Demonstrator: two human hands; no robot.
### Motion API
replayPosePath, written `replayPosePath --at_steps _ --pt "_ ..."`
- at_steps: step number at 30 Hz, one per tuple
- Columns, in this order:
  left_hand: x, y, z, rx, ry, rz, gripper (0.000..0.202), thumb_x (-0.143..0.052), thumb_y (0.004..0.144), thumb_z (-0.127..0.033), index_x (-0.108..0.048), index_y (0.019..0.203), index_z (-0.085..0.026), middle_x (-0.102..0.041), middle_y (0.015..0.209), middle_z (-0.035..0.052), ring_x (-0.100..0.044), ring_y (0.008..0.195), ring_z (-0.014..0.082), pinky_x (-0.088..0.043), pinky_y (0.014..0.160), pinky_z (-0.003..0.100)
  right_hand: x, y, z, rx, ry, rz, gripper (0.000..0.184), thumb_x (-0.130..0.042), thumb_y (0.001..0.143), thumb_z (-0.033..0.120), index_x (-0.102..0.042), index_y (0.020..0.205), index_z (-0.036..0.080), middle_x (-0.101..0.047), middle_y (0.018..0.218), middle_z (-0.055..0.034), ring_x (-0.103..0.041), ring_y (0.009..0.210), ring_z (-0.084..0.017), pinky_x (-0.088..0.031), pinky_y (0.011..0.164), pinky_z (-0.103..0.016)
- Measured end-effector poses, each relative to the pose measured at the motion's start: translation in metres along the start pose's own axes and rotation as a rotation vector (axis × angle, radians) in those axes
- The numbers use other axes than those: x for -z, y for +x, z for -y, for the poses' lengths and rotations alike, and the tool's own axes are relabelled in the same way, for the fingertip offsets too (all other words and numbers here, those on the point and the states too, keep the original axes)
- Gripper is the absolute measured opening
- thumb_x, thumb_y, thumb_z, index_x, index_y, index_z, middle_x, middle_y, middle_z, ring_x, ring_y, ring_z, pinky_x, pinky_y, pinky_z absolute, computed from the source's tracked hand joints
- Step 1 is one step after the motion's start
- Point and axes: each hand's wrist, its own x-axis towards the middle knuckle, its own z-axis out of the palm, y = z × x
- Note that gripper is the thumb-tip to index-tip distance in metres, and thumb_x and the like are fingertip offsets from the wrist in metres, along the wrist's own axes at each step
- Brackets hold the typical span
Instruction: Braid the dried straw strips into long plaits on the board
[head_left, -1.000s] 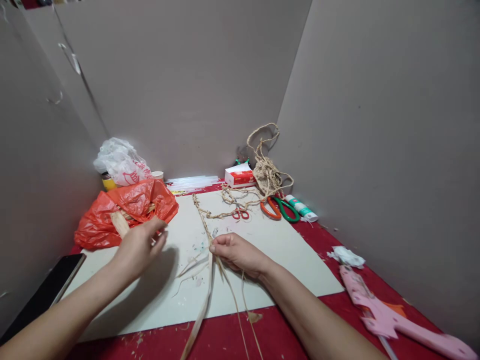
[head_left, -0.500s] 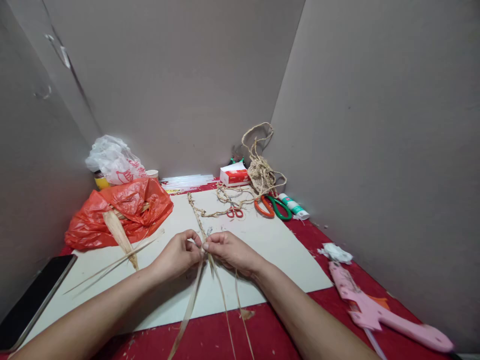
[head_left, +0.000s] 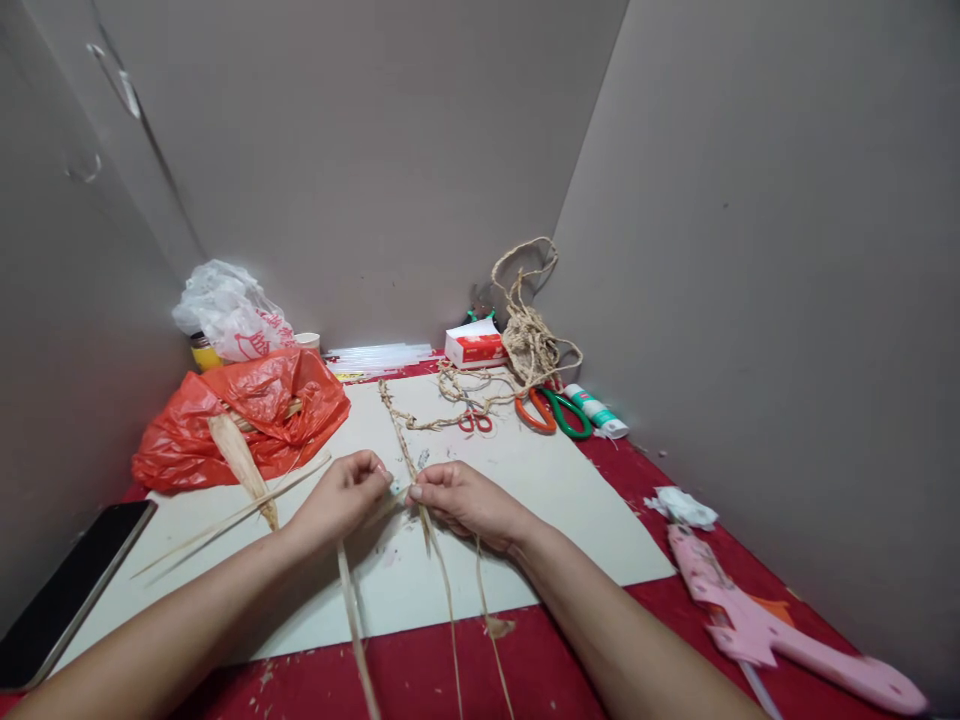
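Note:
A thin braid of dry, straw-coloured plant fibre [head_left: 401,437] runs down the white board [head_left: 577,510] toward my hands. My right hand [head_left: 461,502] pinches its near end between thumb and fingertips. Loose strands [head_left: 450,590] trail from there to the red cloth. To the left of the braid, my left hand [head_left: 349,495] is closed on one flat fibre strand [head_left: 349,590], which stretches between the hands and hangs down below the left one. The exact grip of the left fingers is partly hidden.
At left are an orange plastic bag [head_left: 247,415] of dry leaves and a phone [head_left: 75,590]. Behind lie a cord bundle [head_left: 529,345], a red-white box [head_left: 474,347] and orange- and green-handled scissors [head_left: 536,411]. A pink glue gun [head_left: 750,610] rests at right on the red cloth [head_left: 420,680].
My left hand has moved left, away from the braid, drawing its strand out sideways. My right hand still pinches the braid's end. The whole view has shifted slightly.

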Motion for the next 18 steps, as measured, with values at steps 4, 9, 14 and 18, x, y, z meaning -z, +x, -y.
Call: replayPosePath --at_steps 4,9,14,18 --pt "-0.006 0.005 0.018 -0.129 0.050 0.064 0.023 -0.057 0.076 -0.036 -0.049 0.070 -0.015 -0.050 0.060 -0.0040 -0.037 0.051 0.0058 -0.028 0.050 0.018 -0.001 0.001 0.000 -0.005 0.024 0.001 0.024 -0.065 0.072 0.036 -0.054 0.072 0.015 -0.035 0.042 0.0103 -0.020 0.032 -0.003 -0.010 0.031 -0.019" --pt "-0.011 0.006 0.022 -0.087 -0.089 0.164 0.028 -0.057 0.078 -0.041 -0.045 0.073 -0.017 -0.056 0.068 -0.0002 -0.048 0.058 0.0086 -0.036 0.056 0.020 -0.001 0.001 0.000 0.013 0.039 0.017 0.026 -0.065 0.072 0.036 -0.049 0.068 0.016 -0.034 0.043 0.0104 -0.020 0.034 -0.003 -0.010 0.032 -0.019" --pt "-0.014 0.005 0.020 -0.029 -0.073 0.150 0.026 -0.055 0.079 -0.041 -0.045 0.079 -0.017 -0.043 0.054 -0.0073 -0.030 0.041 0.0036 -0.020 0.042 0.017 -0.002 0.000 0.001 0.021 0.016 0.016 0.025 -0.065 0.072 0.036 -0.050 0.070 0.015 -0.034 0.044 0.0100 -0.020 0.036 -0.003 -0.010 0.036 -0.020" --pt "-0.013 0.007 0.019 -0.083 0.016 0.144 0.021 -0.052 0.081 -0.036 -0.050 0.088 -0.016 -0.042 0.054 -0.0072 -0.028 0.043 0.0047 -0.019 0.042 0.018 -0.003 0.000 0.000 0.074 -0.035 0.013 0.025 -0.063 0.073 0.036 -0.052 0.071 0.013 -0.033 0.047 0.0089 -0.023 0.042 -0.004 -0.013 0.041 -0.021"
